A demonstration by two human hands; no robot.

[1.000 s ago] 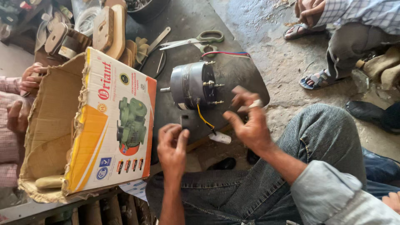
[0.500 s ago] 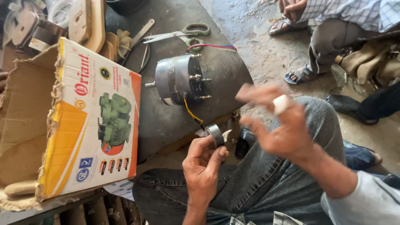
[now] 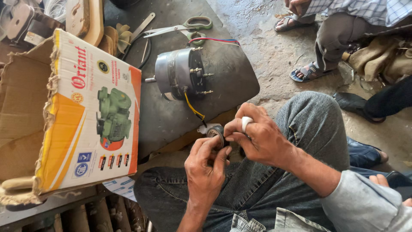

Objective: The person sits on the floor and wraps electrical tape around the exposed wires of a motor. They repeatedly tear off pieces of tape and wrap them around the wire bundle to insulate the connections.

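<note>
- Two bare hands meet over the lap, just off the near edge of the dark metal bench [image 3: 231,81].
- The left hand [image 3: 206,169] pinches a small dark round ring-shaped part [image 3: 216,132] from below, fingers clamped on its rim.
- The right hand [image 3: 257,137] closes on it from the right, a white roll of tape [image 3: 246,123] on one finger.
- A yellow wire [image 3: 193,107] runs from the part up to the grey cylindrical metal motor [image 3: 178,74] mid-bench.
- A printed cardboard box [image 3: 90,116] stands at the left edge.
</note>
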